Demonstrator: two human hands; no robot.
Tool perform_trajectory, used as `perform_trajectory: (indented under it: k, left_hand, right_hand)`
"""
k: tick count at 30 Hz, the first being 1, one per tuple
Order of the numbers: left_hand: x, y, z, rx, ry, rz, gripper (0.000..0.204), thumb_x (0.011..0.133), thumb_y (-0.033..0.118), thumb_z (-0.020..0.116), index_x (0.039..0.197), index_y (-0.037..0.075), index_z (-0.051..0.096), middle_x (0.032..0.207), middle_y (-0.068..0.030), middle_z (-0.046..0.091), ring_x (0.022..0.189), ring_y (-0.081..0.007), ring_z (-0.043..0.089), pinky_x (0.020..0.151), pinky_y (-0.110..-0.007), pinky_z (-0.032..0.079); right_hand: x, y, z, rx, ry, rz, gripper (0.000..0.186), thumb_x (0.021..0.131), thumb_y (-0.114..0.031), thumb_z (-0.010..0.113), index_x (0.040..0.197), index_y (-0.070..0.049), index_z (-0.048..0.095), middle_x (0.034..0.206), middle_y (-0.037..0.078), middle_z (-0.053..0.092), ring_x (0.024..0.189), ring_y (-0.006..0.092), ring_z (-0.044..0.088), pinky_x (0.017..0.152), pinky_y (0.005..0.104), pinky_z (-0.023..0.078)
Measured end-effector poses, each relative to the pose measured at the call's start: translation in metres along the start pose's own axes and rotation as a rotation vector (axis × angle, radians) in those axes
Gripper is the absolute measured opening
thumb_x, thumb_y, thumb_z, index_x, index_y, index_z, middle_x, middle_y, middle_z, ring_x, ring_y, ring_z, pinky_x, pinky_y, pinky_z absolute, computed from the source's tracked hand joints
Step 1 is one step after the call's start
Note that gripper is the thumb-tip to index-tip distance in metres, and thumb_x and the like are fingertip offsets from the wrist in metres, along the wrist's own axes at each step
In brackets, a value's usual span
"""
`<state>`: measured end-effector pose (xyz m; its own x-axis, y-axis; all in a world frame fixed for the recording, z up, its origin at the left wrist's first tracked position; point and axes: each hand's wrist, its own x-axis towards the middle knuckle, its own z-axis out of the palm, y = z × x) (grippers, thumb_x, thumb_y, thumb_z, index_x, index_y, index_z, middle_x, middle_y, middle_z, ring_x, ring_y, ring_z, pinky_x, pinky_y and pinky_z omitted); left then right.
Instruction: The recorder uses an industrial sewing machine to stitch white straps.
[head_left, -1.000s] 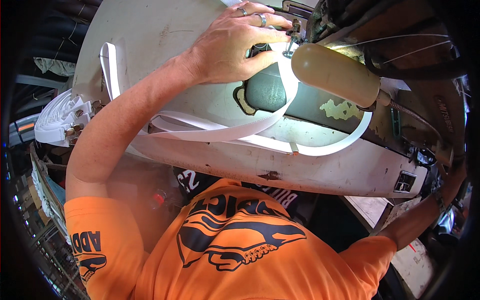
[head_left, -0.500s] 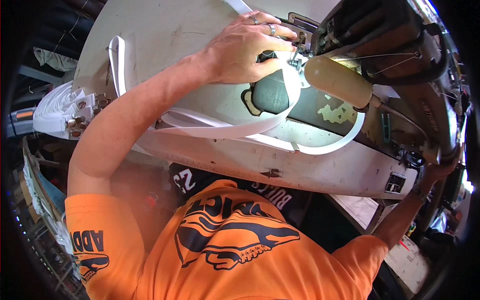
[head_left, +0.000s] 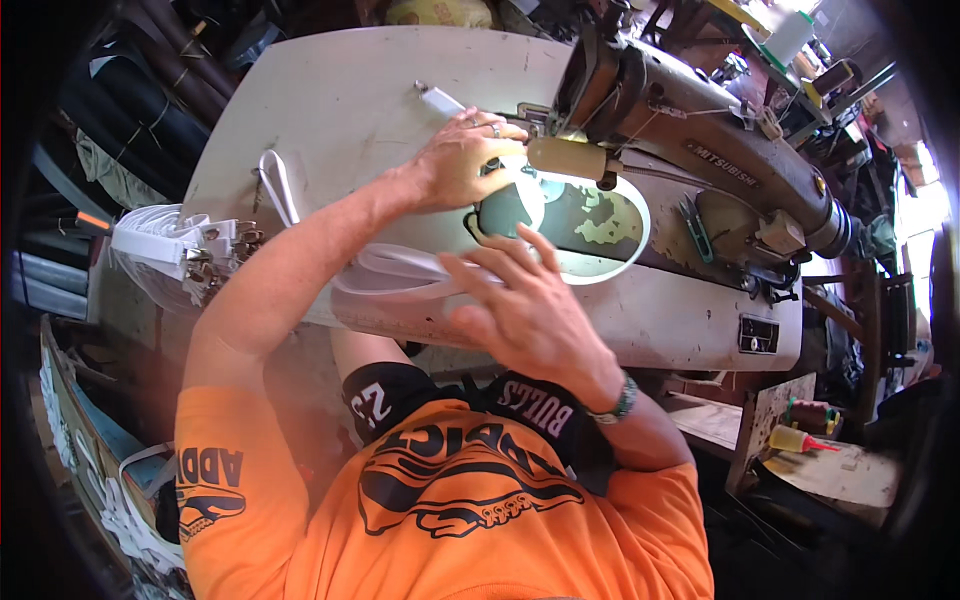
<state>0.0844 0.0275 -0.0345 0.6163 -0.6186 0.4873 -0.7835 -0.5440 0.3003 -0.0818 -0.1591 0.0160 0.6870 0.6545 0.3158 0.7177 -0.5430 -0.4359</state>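
My left hand [head_left: 468, 160] is at the needle end of a sewing machine [head_left: 690, 135], its fingers curled over a white strap [head_left: 642, 225]. The needle and the stitched spot are hidden behind my fingers and a cream lamp head [head_left: 567, 158]. From there the strap loops over the machine bed and back across the table. Beyond my left hand, one strap end with a metal fitting [head_left: 436, 98] sticks out. My right hand [head_left: 535, 315] hovers at the table's near side, fingers spread and slightly blurred, in front of the strap's folds. Nothing shows in it.
A bundle of white straps [head_left: 150, 245] with metal clips lies at the table's left edge. Green thread snips [head_left: 695, 230] rest on the machine bed. A squeeze bottle [head_left: 787, 438] with a red tip lies on a wooden shelf at lower right. A thread cone [head_left: 790, 38] stands far right.
My right hand has come from the machine's far right end to the middle, in front of the strap. My left hand stays by the needle. The view has shifted, showing more of the table.
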Motion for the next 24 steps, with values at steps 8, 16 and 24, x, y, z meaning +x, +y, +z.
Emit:
perform_trajectory:
  k: [8, 16, 24]
  left_hand:
    - [-0.001, 0.047, -0.019, 0.010, -0.151, -0.338, 0.031, 0.087, 0.030, 0.075, 0.096, 0.001, 0.073, 0.102, -0.0207, 0.069, 0.104, -0.0383, 0.065, 0.092, -0.047, 0.052]
    - [-0.002, 0.060, -0.012, -0.056, -0.142, -0.542, 0.037, 0.085, 0.033, 0.076, 0.095, -0.002, 0.072, 0.097, -0.0230, 0.070, 0.097, -0.0416, 0.068, 0.087, -0.048, 0.054]
    - [-0.009, 0.061, -0.018, -0.137, -0.071, -0.501, 0.032, 0.084, 0.028, 0.076, 0.084, -0.003, 0.066, 0.088, -0.0221, 0.066, 0.083, -0.0403, 0.065, 0.078, -0.048, 0.051]
  right_hand:
    - [-0.022, 0.071, -0.074, -0.169, -0.018, 0.562, 0.024, 0.093, -0.029, 0.073, 0.099, -0.006, 0.076, 0.074, 0.012, 0.071, 0.069, 0.0328, 0.067, 0.084, 0.0428, 0.050]
    - [0.008, 0.117, -0.040, -0.457, 0.164, 0.166, 0.035, 0.090, -0.031, 0.075, 0.107, -0.001, 0.077, 0.121, 0.017, 0.060, 0.124, 0.0346, 0.051, 0.109, 0.0492, 0.035]
    - [0.011, 0.127, -0.040, -0.261, 0.218, 0.103, 0.028, 0.085, -0.027, 0.082, 0.102, -0.005, 0.078, 0.113, 0.016, 0.065, 0.110, 0.0363, 0.055, 0.097, 0.0460, 0.044]
